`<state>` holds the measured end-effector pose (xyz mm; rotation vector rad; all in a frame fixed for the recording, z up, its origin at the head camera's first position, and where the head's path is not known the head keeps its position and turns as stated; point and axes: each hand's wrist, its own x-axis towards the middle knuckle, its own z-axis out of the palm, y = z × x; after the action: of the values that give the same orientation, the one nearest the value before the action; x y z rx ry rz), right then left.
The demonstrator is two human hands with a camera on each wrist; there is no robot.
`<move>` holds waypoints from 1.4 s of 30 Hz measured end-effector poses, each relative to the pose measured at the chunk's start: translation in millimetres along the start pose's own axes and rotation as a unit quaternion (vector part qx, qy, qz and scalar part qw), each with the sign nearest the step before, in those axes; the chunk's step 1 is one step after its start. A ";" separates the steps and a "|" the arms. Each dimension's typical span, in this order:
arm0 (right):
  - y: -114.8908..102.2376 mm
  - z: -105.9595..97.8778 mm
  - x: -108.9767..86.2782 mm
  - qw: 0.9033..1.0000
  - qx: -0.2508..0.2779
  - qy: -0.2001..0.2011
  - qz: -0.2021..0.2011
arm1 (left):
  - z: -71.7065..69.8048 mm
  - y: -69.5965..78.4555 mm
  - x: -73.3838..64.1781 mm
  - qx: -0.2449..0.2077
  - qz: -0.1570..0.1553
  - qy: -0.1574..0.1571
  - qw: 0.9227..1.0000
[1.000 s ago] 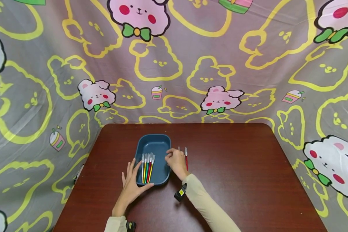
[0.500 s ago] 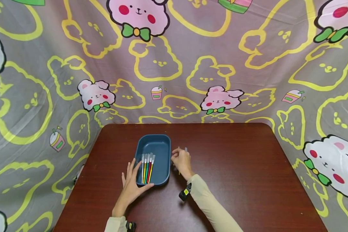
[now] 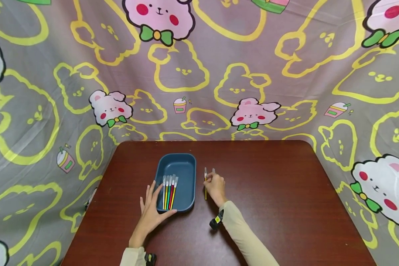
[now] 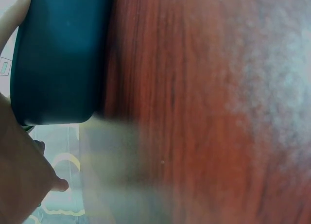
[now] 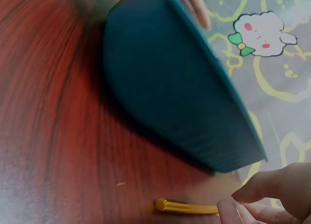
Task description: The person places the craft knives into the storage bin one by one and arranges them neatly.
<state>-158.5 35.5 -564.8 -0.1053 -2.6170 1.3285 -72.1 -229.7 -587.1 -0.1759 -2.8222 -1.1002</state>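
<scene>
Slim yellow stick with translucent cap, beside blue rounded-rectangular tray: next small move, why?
Probably lift the yellow stick: the right hand has its fingertips at the shaft, outside the blue tray, where five similar sticks lie with room to their right.

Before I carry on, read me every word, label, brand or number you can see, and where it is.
No text can be read in any view.
Right wrist device, left wrist device: yellow patches, too small to read.
Sticks in the tray, yellow stick beside it: too small to tell.
Tray, patterned cloth: no lettering visible.
</scene>
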 end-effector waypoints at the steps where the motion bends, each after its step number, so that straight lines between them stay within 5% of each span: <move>1: 1.8 0.2 -0.3 1.000 0.000 0.002 0.000 | 0.0 -0.1 0.2 0.001 0.000 0.000 1.000; 8: 14.5 0.1 1.6 1.000 -0.008 0.025 0.003 | 0.2 0.2 0.9 0.001 0.003 0.000 1.000; 15: 26.0 -2.2 0.6 0.999 -0.012 0.006 0.043 | -0.5 0.7 0.1 0.002 0.002 0.001 1.000; 21: 31.7 -4.1 -0.8 0.999 -0.016 0.009 0.039 | -0.4 1.3 -0.3 0.002 -0.001 -0.001 1.000; 42: 32.5 -7.9 -1.1 0.997 -0.046 0.006 0.053 | -2.1 1.8 -0.5 -0.002 0.002 0.000 1.000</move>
<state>-156.7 60.9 -586.6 -0.2691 -2.6971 1.2341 -71.2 -229.9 -584.5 -0.1824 -2.8189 -1.1058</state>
